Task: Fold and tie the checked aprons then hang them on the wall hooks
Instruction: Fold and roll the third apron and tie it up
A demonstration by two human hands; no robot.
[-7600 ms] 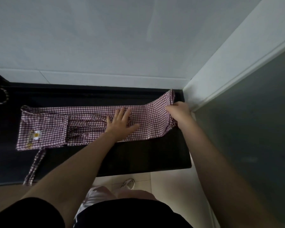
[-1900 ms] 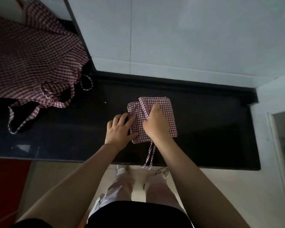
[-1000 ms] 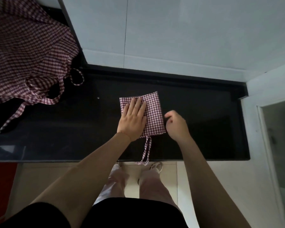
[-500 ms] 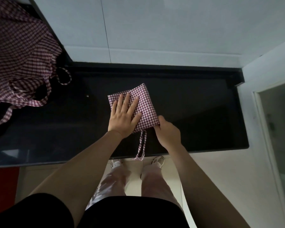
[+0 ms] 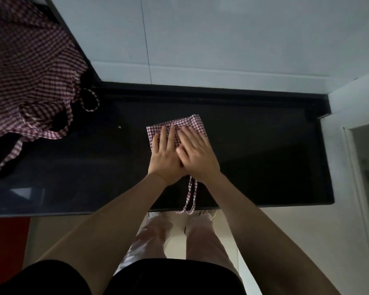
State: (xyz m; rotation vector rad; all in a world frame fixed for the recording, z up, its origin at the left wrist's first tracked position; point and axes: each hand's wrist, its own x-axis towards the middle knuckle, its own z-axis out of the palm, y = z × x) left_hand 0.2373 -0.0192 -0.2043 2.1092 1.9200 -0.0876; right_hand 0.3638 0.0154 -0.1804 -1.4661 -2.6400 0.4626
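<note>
Countertop (image 5: 264, 158); hands hiding folded apron (image 5: 192, 124)

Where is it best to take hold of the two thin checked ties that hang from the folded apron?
Probably pinch the thin checked ties from the near counter edge: they trail free there, while both hands cover the folded red-and-white checked apron.

Left hand (image 5: 165, 157) and right hand (image 5: 197, 155) lie flat, side by side, fingers straight.
</note>
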